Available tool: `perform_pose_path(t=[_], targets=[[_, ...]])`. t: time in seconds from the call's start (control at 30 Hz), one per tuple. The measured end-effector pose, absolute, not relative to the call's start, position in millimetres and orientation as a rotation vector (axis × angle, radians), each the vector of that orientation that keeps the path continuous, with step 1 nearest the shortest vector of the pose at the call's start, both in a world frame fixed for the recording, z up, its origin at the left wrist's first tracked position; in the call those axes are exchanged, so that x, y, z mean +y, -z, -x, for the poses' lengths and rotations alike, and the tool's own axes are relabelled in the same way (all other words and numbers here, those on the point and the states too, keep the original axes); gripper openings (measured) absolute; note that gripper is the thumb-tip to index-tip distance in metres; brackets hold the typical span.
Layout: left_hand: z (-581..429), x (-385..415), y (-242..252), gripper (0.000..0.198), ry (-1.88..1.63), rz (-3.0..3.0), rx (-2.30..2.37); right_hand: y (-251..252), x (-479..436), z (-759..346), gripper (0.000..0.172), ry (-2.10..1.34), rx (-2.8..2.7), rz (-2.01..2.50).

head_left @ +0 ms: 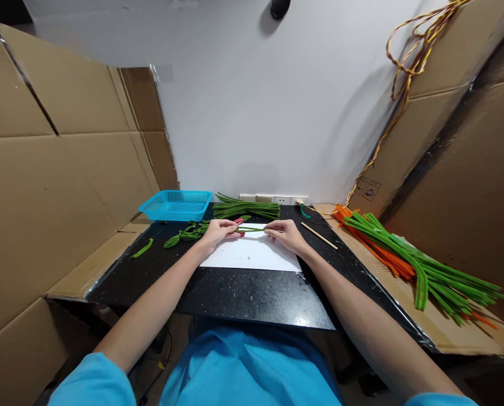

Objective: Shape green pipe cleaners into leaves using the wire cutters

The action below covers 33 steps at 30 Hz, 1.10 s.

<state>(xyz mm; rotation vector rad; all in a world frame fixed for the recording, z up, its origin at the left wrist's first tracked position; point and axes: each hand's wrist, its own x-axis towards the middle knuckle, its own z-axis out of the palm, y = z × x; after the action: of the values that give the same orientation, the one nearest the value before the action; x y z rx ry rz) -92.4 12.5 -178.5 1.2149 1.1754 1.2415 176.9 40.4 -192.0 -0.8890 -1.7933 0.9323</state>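
A green pipe cleaner [252, 229] stretches between my two hands over a white sheet [252, 256]. My left hand [218, 234] is closed on its left end, with the fingers pinched. On the other end, my right hand [286, 234] pinches it between thumb and fingers. Just behind my left hand lies a red object [239, 220], mostly hidden, so its kind is unclear. Several bent green pipe-cleaner loops [184, 234] lie to the left of that hand. Behind the sheet rests a bundle of straight green pipe cleaners [247, 210].
A blue plastic basket [175, 215] stands at the back left of the black table [252, 293]. A short green strip [143, 248] lies left, a wooden stick [319, 235] right. Green pipe cleaners [429, 268] and orange ones [385, 254] lie on cardboard at right. Cardboard walls flank both sides.
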Motion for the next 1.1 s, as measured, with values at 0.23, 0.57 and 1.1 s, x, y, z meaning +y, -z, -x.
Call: perform_pose_path(t=[0.23,0.57,1.1], targets=[[95,12,172,0.016,-1.277,-1.51,1.236,187,33,-171,0.038,-1.154,-1.593,0.833],[84,17,183,0.017,-1.126,-1.59,1.008,189,35,-173,0.052,-1.422,-1.297,0.805],[76,6,183,0.045,-0.899,-1.779,0.889,196,46,-177,0.038,-1.417,-1.067,0.827]])
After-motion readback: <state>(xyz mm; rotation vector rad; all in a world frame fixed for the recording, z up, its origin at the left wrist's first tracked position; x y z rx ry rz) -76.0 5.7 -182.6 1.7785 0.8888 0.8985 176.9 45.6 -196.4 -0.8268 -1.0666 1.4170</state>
